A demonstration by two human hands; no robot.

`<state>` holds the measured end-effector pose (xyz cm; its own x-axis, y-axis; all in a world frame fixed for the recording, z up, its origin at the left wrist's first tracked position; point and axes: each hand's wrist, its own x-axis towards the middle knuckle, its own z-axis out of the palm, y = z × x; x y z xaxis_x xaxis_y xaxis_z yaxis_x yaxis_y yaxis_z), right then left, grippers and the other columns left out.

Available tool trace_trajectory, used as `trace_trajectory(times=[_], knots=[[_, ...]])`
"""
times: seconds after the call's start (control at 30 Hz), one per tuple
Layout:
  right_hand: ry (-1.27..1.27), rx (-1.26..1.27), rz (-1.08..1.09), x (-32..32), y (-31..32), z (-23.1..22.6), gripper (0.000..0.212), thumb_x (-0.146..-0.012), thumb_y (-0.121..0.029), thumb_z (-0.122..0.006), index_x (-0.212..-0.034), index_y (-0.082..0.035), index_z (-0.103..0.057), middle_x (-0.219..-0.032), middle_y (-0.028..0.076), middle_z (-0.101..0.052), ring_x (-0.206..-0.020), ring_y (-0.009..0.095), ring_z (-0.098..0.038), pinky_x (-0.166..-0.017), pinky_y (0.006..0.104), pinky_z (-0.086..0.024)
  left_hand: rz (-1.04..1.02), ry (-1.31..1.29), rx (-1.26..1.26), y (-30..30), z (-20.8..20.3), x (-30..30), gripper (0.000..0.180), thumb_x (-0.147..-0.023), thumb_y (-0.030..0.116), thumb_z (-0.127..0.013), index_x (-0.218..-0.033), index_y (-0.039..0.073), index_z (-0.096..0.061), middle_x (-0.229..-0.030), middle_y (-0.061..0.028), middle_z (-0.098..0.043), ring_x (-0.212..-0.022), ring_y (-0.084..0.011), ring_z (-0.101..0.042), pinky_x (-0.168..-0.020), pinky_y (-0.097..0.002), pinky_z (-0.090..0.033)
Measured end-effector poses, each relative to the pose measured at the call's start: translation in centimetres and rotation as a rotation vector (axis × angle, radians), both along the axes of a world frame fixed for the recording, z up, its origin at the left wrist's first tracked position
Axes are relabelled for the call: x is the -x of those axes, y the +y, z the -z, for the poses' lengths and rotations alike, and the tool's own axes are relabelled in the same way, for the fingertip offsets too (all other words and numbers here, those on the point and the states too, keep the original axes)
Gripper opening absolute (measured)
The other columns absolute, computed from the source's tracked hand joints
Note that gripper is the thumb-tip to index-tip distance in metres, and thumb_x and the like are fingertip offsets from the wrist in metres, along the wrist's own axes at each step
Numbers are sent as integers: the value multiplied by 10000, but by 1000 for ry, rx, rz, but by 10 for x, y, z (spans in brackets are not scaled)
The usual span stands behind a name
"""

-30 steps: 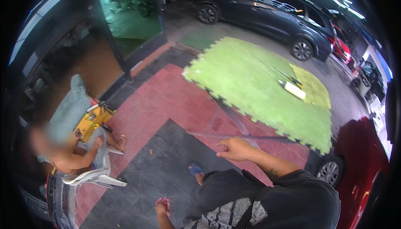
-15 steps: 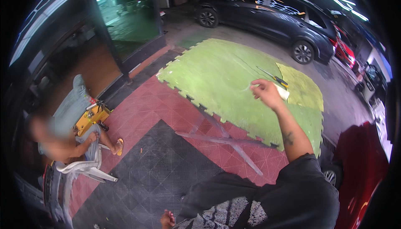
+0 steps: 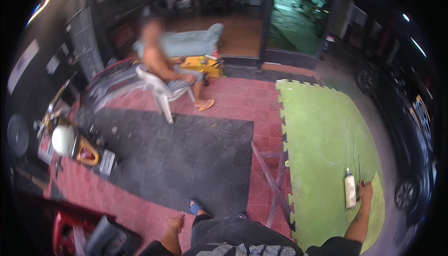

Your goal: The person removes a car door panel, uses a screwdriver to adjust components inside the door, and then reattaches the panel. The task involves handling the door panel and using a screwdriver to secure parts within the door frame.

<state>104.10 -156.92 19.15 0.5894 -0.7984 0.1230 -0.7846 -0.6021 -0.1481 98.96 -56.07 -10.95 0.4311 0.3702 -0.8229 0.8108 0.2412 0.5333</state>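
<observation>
My right hand [image 3: 365,191] reaches down to the green foam mat [image 3: 317,153] on the table, fingers closed round the handle end of a screwdriver [image 3: 360,170]. The screwdriver's thin shaft points away from me. Just left of that hand lies a white bottle [image 3: 350,191] with a narrow tip. A yellowish-green sheet [image 3: 375,208] lies under and beside my right wrist. My left hand [image 3: 176,223] hangs low above the red floor tiles, loosely curled, with nothing visible in it.
A person [image 3: 161,62] sits on a white plastic chair [image 3: 161,93] beside a yellow case [image 3: 200,64]. Crossed table legs [image 3: 273,181] stand left of the mat. A dark car [image 3: 396,130] is parked at right. A white round-topped object [image 3: 63,140] stands at far left.
My view has swung left. My right hand, earlier raised over the mat with nothing visible in it, is now down at the screwdriver. My left hand shows more fully.
</observation>
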Motion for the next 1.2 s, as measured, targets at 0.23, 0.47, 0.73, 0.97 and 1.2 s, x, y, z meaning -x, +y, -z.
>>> trace_trajectory(times=[0.23, 0.47, 0.73, 0.97, 1.2], knots=[[-23, 34, -146, -54, -25, -25, 497, -1048, -423, -690, -1234, 36, -652, -1232, 348, -735, -1173, 539, -699, -989, 582, -558, -482, -174, 279, 18, -16, 97, 317, -1093, 358, -661, -962, 71, -691, -795, -49, -655, -660, -174, -591, -588, -318, -490], [-904, -278, -689, -193, 175, -307, 353, -1147, -407, -619, -1021, -89, -531, -683, 11, -522, -511, 115, -518, -446, 319, -394, -720, -470, 351, 39, -49, 141, 139, -1019, 115, -702, -1136, 40, -692, -954, -82, -727, -825, -192, -662, -729, -336, -556], [-794, -647, -997, -111, 537, -284, 373, -1073, -438, -732, -1146, -93, -610, -793, -31, -593, -632, 107, -576, -554, 314, -481, -775, -534, 282, 88, -50, 337, 310, -979, -18, -756, -1222, 138, -643, -1005, -72, -753, -873, -210, -720, -773, -344, -590], [425, -1236, -863, 123, 806, 37, 446, -1033, -460, -788, -1141, -60, -625, -777, 68, -654, -528, 150, -583, -440, 326, -476, -877, -511, 307, 156, 25, 657, 266, -1050, 232, -729, -1299, 169, -659, -1111, -84, -752, -1026, -238, -701, -901, -403, -581], [1033, -828, -1603, 285, 988, 82, 433, -1063, -470, -727, -1217, -68, -681, -787, 55, -671, -583, 160, -618, -533, 367, -496, -1399, -640, 125, 217, -30, 781, 129, -1015, 105, -795, -1134, 118, -746, -1023, 26, -765, -913, -122, -722, -789, -280, -602]])
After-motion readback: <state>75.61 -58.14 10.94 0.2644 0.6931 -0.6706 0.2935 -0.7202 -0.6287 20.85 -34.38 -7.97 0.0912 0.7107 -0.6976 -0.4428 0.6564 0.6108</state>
